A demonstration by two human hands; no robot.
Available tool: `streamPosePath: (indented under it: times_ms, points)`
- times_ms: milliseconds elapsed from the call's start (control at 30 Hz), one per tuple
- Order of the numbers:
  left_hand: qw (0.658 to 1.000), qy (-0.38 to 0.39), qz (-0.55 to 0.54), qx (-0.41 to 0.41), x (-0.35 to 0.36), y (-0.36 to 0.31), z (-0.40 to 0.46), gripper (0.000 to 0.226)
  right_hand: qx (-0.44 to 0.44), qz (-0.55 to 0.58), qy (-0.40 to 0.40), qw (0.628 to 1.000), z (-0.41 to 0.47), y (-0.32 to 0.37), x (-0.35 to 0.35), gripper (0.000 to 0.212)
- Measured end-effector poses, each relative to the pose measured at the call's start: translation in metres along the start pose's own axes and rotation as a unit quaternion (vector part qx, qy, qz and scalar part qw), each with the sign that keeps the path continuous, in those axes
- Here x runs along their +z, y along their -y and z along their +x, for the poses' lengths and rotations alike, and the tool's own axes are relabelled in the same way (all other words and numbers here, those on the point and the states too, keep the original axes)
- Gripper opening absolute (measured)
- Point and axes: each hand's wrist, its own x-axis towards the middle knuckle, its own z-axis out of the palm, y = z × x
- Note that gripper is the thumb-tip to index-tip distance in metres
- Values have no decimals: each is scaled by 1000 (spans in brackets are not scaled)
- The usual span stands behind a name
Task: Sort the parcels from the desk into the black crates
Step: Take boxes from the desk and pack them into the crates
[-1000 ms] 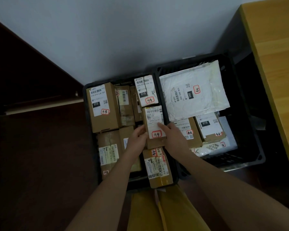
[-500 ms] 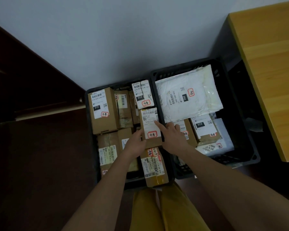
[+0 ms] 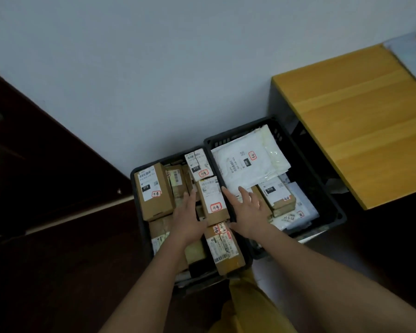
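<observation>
1. Lying flat on top of the other parcels along the right side of the left black crate [image 3: 139, 188]: a brown cardboard parcel [image 3: 213, 200] with a white label and a red-ringed mark.
2. Hovering just left of that parcel: the left hand [image 3: 187, 218], released, fingers straight and together, gripping nothing; whether touching the parcel's edge, impossible to tell.
3. Spreading over the rim between the two crates: the right hand [image 3: 249, 211], released as well, fingers fanned, just right of the parcel and holding nothing.
4. Sitting in the right black crate [image 3: 332, 200]: a large white mailer [image 3: 247, 162] at the far end, smaller labelled boxes and flat bags nearer.
5. Standing to the right of the crates: a wooden desk [image 3: 358, 128], carrying a pale flat parcel [image 3: 411, 56] at its far right corner.
</observation>
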Motion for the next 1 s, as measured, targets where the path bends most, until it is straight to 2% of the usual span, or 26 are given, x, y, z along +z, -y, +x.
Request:
streamPosePath:
  times_ms: [200, 433, 800, 1000]
  points:
    - [993, -28, 96, 66, -29, -30, -30, 103, 8, 0, -72, 997, -41, 12, -32, 105]
    - [972, -35, 167, 163, -35, -106, -51, 98, 68, -6, -153, 986, -85, -18, -83, 100]
    - [925, -13, 267, 268, 10, -247, -76, 89, 173, 12, -230, 958, -151, -133, -146, 100]
    - [894, -16, 328, 305, 72, -353, -83, 89, 217, 16, -257, 942, -186, -234, -174, 103]
